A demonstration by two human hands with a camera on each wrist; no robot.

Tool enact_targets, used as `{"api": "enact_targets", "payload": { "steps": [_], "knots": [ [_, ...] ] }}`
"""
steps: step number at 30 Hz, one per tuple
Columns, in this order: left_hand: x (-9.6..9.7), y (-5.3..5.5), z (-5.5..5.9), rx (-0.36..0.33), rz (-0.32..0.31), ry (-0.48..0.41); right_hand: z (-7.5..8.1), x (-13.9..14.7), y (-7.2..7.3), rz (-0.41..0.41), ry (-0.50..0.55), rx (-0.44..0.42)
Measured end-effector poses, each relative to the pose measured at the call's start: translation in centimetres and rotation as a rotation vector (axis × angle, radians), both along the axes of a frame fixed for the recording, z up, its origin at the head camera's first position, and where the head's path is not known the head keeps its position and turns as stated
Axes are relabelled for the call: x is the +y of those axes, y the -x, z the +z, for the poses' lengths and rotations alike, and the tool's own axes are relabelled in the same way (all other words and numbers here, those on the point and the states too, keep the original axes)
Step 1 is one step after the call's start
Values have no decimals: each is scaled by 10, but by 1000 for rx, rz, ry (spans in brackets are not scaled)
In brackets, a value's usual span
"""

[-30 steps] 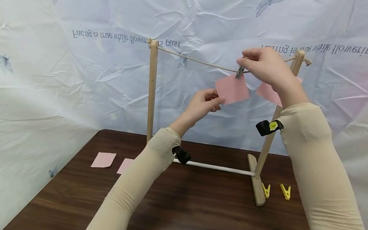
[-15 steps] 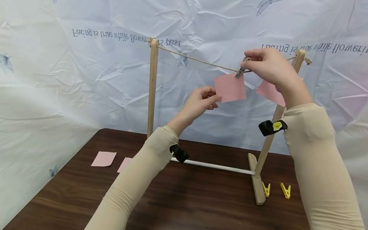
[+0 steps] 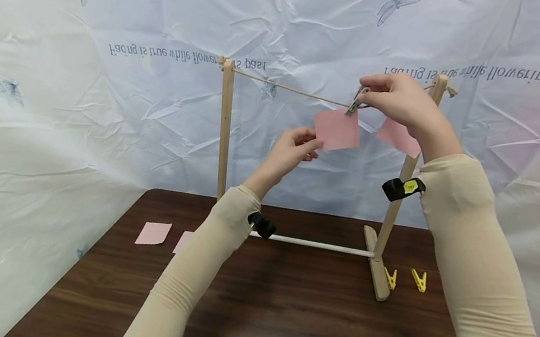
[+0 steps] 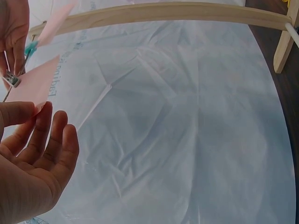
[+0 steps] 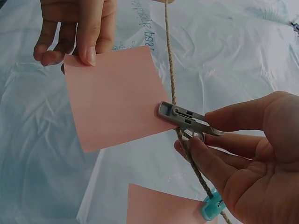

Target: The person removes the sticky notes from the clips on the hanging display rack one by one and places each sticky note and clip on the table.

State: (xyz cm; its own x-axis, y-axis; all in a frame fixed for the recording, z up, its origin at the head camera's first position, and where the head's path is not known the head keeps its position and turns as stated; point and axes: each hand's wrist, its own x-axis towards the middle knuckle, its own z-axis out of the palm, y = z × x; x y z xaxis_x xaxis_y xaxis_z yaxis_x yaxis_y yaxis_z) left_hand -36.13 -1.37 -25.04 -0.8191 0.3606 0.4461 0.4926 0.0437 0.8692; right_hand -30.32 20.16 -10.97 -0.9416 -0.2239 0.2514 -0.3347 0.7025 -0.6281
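Note:
A pink paper square (image 3: 338, 128) hangs at the rope (image 3: 294, 90), its upper corner in the jaws of a grey clothespin (image 5: 183, 117). My right hand (image 3: 402, 102) pinches the clothespin's handles between thumb and fingers. At the paper's lower left corner, my left hand (image 3: 290, 154) pinches it between thumb and forefinger; the other fingers are loosely bent in the left wrist view. Close to the right hand, a second pink paper (image 5: 161, 207) hangs from a teal clothespin (image 5: 212, 205). In the head view my right hand and wrist partly cover that second paper.
Wooden posts (image 3: 224, 124) hold the rope, joined low down by a white rod (image 3: 316, 245). Two yellow clothespins (image 3: 419, 280) lie by the right foot (image 3: 378, 278). More pink paper squares (image 3: 153, 233) lie at the table's left, one partly behind my left sleeve (image 3: 205, 259).
The held paper has shifted slightly left and turned a little, my left hand moving with it. My right hand has moved slightly right, and the clothespin is now more tilted.

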Motion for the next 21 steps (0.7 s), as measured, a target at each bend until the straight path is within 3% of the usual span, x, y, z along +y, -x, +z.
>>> {"api": "enact_targets", "payload": {
  "steps": [9, 21],
  "knots": [
    [1, -1, -2, 13, -12, 1, -1, 3, 0, 21, 0, 0],
    [2, 0, -3, 27, -15, -8, -7, -2, 1, 11, 62, 74]
  ]
}}
